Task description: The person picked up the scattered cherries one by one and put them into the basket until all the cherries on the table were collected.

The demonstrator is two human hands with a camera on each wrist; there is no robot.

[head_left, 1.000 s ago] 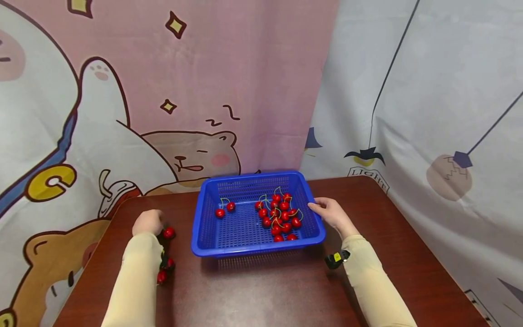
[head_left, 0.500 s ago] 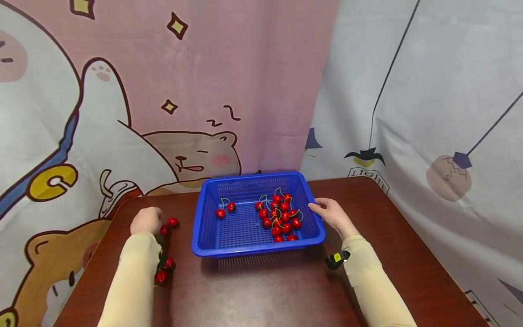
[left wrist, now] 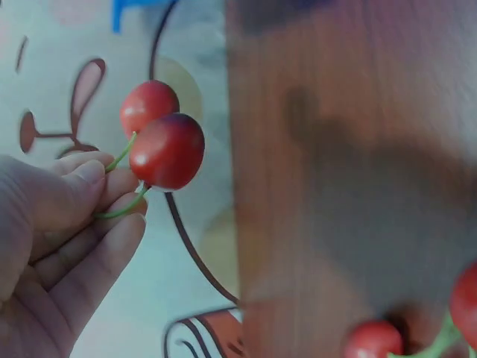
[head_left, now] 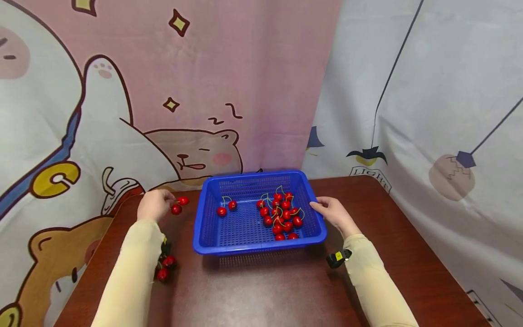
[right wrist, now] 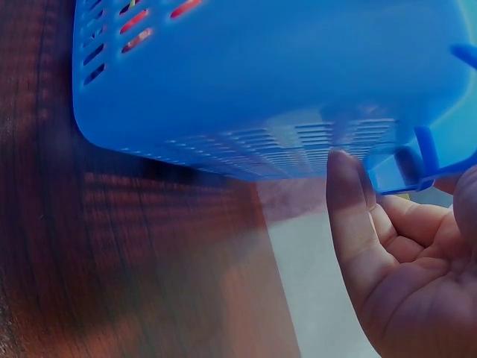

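My left hand (head_left: 154, 205) pinches the green stems of a pair of red cherries (left wrist: 167, 152), which stick out past the fingertips above the table's left side. Beneath the left wrist, another pair of cherries (head_left: 169, 261) lies on the table. A blue plastic basket (head_left: 261, 247) stands mid-table, with a cluster of stemmed cherries (head_left: 279, 213) on its right and a separate pair (head_left: 226, 208) on its left. At the basket's right rim, my right hand (head_left: 333, 213) grips the edge; in the right wrist view its fingers (right wrist: 350, 209) curl under the rim beside the slotted wall.
The brown wooden table (head_left: 261, 290) carries the basket near its far edge. Behind it hangs a cartoon-print curtain (head_left: 261, 91), pink on the left and pale grey on the right.
The left hand has lifted the pair of cherries off the table and moved slightly away from me and to the right. The right hand keeps its place on the basket rim.
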